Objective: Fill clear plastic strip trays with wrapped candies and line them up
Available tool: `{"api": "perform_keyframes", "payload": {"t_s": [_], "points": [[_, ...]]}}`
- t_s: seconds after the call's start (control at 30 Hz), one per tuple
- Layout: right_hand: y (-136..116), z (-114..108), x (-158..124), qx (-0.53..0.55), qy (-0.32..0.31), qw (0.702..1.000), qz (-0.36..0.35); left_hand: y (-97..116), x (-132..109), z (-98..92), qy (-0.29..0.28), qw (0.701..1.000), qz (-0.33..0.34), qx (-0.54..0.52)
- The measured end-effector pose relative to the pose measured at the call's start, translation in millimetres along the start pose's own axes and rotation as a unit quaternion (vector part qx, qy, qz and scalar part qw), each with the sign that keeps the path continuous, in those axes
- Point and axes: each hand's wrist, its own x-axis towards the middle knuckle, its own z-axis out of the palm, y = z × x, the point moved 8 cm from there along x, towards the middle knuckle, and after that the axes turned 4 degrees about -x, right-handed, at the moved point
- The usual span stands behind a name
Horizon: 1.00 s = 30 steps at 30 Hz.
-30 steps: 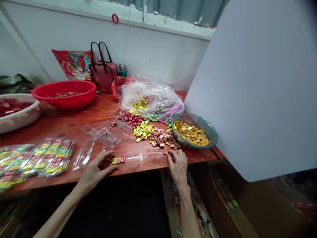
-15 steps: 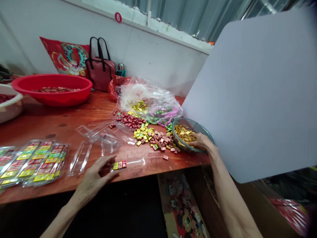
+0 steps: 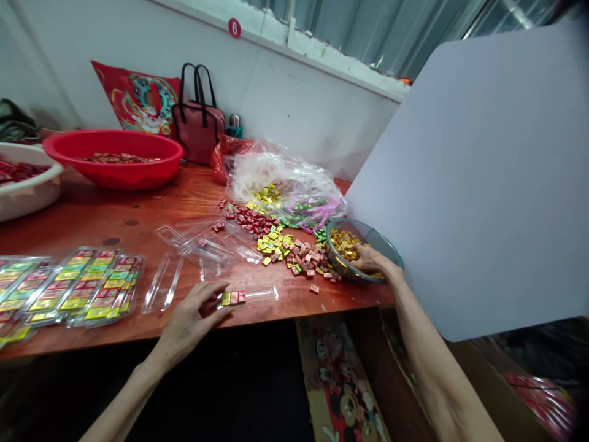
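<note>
Right hand [image 3: 372,260] has slid deeper into the glass bowl [image 3: 363,231] of gold cubes [image 3: 344,244], fingers curled; left hand [image 3: 188,322] spread beside the clear tray [image 3: 257,296]

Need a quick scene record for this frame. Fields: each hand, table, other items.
left hand: fingertips at the end of a clear plastic tray holding a few wrapped cubes
right hand: in a glass bowl of gold wrapped cubes
surface: reddish wooden table
loose: mixed wrapped cubes
other: filled clear trays; red basin; plastic bag
</note>
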Motion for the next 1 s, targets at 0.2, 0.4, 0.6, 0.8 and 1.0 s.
{"api": "perform_keyframes", "payload": {"t_s": [0.2,0.4,0.6,0.8,1.0], "points": [[-3,2,-1,-0.005,-0.012,1.000,-0.003,3,-1,0.6,0.005,1.000,0.007,0.023],[0,5,1,-0.011,-0.019,1.000,0.005,7,0,1.3,0.023,0.994,0.054,0.087],[5,4,2,-0.009,-0.020,1.000,0.011,4,2,4.6,0.020,0.992,0.067,0.106],[-2,6,7,0.019,-0.036,0.999,-0.007,5,0,5.3,0.013,0.989,0.070,0.127],[-3,1,6,0.091,-0.013,0.996,0.001,6,0,3.6,0.020,0.988,0.082,0.131]]}}
